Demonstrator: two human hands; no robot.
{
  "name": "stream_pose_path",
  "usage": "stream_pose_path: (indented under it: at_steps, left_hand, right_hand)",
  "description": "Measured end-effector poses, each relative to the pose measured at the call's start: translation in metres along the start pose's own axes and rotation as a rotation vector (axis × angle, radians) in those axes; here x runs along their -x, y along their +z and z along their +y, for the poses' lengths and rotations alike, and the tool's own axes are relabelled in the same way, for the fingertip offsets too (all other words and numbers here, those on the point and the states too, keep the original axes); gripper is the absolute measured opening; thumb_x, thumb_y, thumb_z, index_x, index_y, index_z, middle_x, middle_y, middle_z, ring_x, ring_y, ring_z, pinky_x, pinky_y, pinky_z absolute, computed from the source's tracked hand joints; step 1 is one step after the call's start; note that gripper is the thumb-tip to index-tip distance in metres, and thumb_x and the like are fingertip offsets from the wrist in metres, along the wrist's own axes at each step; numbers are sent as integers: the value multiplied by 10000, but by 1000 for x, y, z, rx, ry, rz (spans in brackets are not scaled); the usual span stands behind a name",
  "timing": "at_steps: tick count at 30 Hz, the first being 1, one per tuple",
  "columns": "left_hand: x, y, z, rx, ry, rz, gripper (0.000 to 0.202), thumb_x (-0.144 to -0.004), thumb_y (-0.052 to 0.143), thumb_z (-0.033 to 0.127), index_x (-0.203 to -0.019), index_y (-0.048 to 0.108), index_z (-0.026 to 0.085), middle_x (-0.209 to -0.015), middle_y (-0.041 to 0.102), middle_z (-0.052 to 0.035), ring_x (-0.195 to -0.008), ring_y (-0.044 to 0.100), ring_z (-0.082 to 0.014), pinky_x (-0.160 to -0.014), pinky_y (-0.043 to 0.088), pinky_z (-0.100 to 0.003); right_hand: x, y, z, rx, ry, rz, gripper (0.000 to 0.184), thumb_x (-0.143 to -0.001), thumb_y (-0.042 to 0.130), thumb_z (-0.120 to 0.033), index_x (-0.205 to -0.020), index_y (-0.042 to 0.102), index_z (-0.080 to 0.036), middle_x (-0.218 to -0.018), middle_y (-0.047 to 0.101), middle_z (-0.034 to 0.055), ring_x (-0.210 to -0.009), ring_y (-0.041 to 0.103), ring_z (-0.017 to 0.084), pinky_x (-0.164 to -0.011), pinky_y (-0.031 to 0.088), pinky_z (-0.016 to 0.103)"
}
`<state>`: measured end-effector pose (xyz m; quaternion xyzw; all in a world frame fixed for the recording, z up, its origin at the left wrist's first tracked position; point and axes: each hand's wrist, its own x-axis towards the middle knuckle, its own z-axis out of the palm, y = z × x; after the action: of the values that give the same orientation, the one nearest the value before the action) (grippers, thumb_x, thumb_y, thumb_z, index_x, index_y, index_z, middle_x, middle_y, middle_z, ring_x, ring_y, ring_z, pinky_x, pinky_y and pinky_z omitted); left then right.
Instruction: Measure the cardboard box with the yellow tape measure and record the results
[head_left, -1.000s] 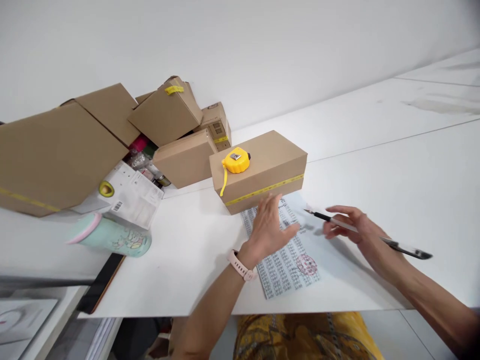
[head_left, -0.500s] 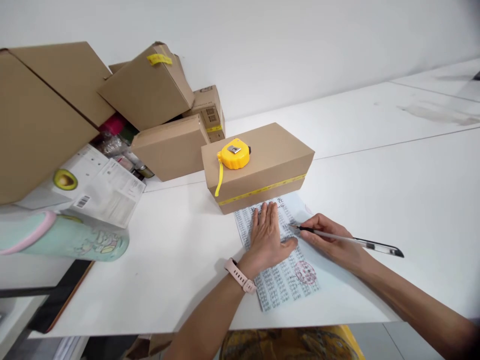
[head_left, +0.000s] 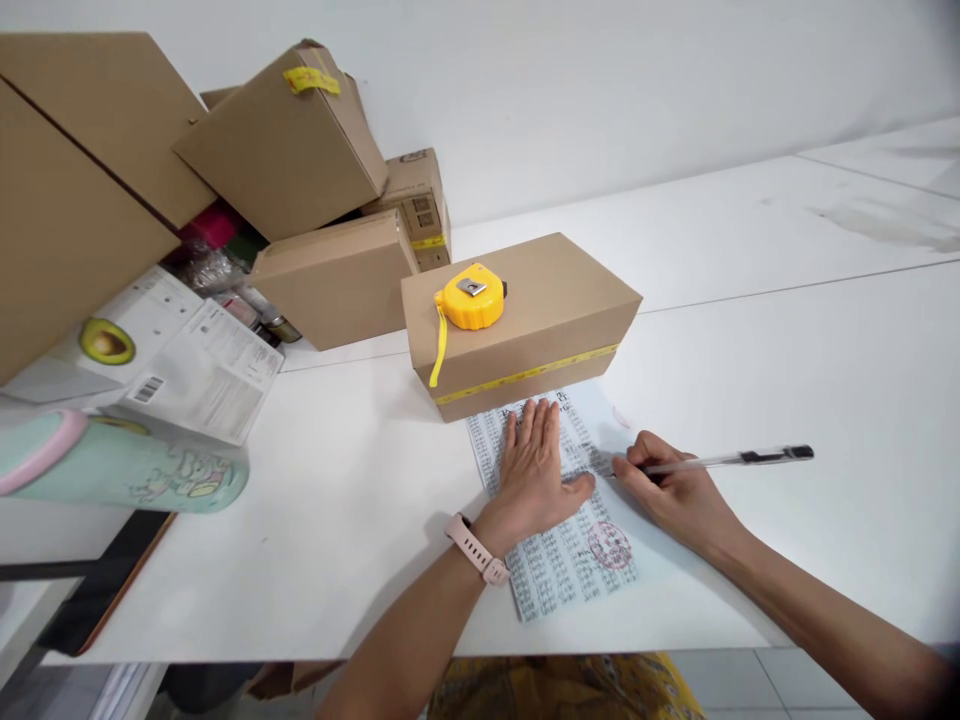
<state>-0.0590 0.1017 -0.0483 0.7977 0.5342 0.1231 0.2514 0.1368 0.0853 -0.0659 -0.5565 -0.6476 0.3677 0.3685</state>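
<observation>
My left hand lies flat, fingers stretched out, on a printed sheet of paper with a red stamp. A pink watch is on its wrist. My right hand grips a pen, its tip on the sheet beside my left thumb. Just beyond the sheet stands a long cardboard box with yellow tape along its side. A yellow tape measure sits on top of the box, its strap hanging over the front.
A white table carries it all. At the back left are several piled cardboard boxes, a white carton with an avocado picture and a mint-green bottle lying down. The table's front edge is near my body.
My left hand came down flat on the sheet. My right hand moved left and set the pen tip to the paper; the pen now lies more level. The view tilted a little.
</observation>
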Motion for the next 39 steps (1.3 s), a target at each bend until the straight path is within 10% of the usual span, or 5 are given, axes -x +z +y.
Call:
stream_pose_path:
  at_steps: [39]
  left_hand:
    - [0, 1, 1, -65, -18, -8, 936, -846, 541, 495, -1556, 105, 69, -1663, 111, -147, -1541, -30, -247, -1263, -3, -466]
  right_hand:
    - [0, 1, 2, 4, -44, -37, 322, -924, 557, -376, -671, 407, -244, -599, 407, -41, -543, 373, 128, -499, 302, 283]
